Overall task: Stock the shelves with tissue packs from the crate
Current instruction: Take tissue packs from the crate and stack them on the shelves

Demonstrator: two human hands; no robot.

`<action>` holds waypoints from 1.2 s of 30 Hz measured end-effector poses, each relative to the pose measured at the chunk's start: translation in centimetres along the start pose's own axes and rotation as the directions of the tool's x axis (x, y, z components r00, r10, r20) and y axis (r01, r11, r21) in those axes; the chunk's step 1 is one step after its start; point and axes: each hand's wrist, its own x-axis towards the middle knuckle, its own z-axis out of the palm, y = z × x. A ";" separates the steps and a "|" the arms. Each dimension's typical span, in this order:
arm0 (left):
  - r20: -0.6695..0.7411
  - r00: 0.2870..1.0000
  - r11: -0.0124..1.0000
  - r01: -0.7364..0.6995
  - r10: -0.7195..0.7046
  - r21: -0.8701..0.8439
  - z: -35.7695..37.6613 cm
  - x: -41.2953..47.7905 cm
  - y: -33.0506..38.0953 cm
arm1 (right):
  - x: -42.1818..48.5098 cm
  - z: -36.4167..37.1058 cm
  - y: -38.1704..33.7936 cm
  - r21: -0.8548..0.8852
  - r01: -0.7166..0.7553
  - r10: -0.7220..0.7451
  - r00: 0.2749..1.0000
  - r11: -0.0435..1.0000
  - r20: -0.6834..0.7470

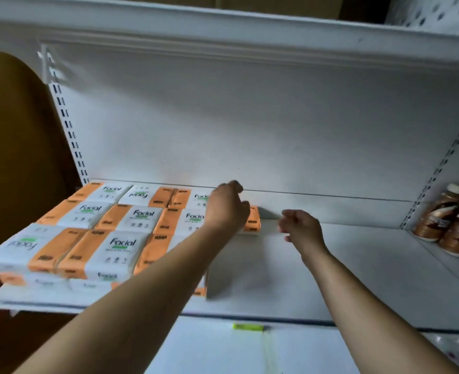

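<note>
placing step, likely: left hand (227,207) is seating orange-and-white wrapped tissue pack (252,221) at row's 3 o'clock end, grip cannot tell; right hand (300,225) is hovering, released; next probably fetching from crate.

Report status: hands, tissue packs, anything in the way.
Left hand on orange-and-white plastic tissue pack, grip unclear. Right hand empty, fingers loosely curled. Brown bottles far right, apart.

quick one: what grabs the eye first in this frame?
The orange-and-white tissue packs, stacked in rows, fill the left part of the shelf. The left hand reaches onto the rightmost pack of the middle row, grip blurred, while the right hand hovers beside it, loosely curled, holding nothing. Brown bottles stand at the far right.
</note>
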 end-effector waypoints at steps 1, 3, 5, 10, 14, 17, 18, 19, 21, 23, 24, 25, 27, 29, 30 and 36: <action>-0.044 0.999 0.999 -0.011 0.010 -0.042 -0.6 -1.1 0.0 | -1.1 -0.6 -0.5 0.045 0.018 -0.017 1.000 0.999 -0.003; -0.113 0.993 0.991 -0.058 0.044 -0.119 -1.4 -4.4 0.0 | -4.0 -1.5 -1.1 0.101 0.041 -0.042 0.999 0.994 0.006; -0.185 0.980 0.978 -0.104 0.070 -0.179 -2.1 -8.7 0.1 | -7.6 -2.2 -1.0 0.141 0.040 -0.046 0.998 0.989 0.039; -0.291 0.957 0.966 -0.084 0.010 -0.243 -3.1 -20.1 -1.2 | -17.2 -1.9 -0.5 0.213 0.031 -0.075 0.976 0.977 0.202; -0.300 0.947 0.976 0.050 -0.114 -0.212 -5.3 -28.4 -5.0 | -24.3 1.1 -0.2 0.215 -0.018 -0.074 0.907 0.976 0.415; -0.351 0.892 0.955 0.229 -0.284 -0.191 -7.8 -34.3 -8.9 | -29.6 4.4 0.5 0.171 -0.041 -0.064 0.821 0.984 0.567; -0.376 0.860 0.937 0.287 -0.344 -0.200 -8.8 -36.4 -10.1 | -31.4 5.5 0.8 0.156 -0.043 -0.062 0.789 0.987 0.611; -0.400 0.826 0.917 0.339 -0.397 -0.211 -9.7 -38.5 -11.3 | -33.2 6.6 1.2 0.138 -0.041 -0.060 0.756 0.990 0.652; -0.442 0.757 0.877 0.414 -0.481 -0.245 -11.6 -42.8 -13.6 | -37.1 8.9 1.7 0.097 -0.043 -0.041 0.685 0.994 0.728; -0.477 0.681 0.831 0.472 -0.555 -0.294 -13.6 -47.4 -15.8 | -41.2 11.3 2.3 0.060 -0.054 -0.016 0.600 0.997 0.800; -0.491 0.640 0.806 0.500 -0.590 -0.317 -14.6 -49.7 -17.0 | -43.4 12.6 2.7 0.040 -0.053 -0.004 0.553 0.998 0.833; -0.504 0.598 0.779 0.526 -0.623 -0.340 -15.6 -52.2 -18.1 | -45.8 14.1 3.1 0.017 -0.042 0.006 0.506 0.999 0.863; -0.531 0.512 0.730 0.568 -0.675 -0.380 -17.7 -57.6 -20.5 | -50.8 16.9 4.0 -0.031 -0.012 0.033 0.423 0.999 0.906; -0.539 0.428 0.670 0.620 -0.726 -0.409 -19.7 -63.5 -22.7 | -56.5 19.5 5.2 -0.085 0.007 0.077 0.349 0.996 0.934; -0.529 0.388 0.630 0.651 -0.755 -0.423 -20.6 -66.6 -23.8 | -59.4 20.6 5.9 -0.117 0.007 0.109 0.313 0.993 0.943; -0.444 0.155 0.375 0.803 -0.882 -0.463 -25.0 -83.1 -29.4 | -74.9 25.4 11.7 -0.316 0.009 0.313 0.107 0.949 0.944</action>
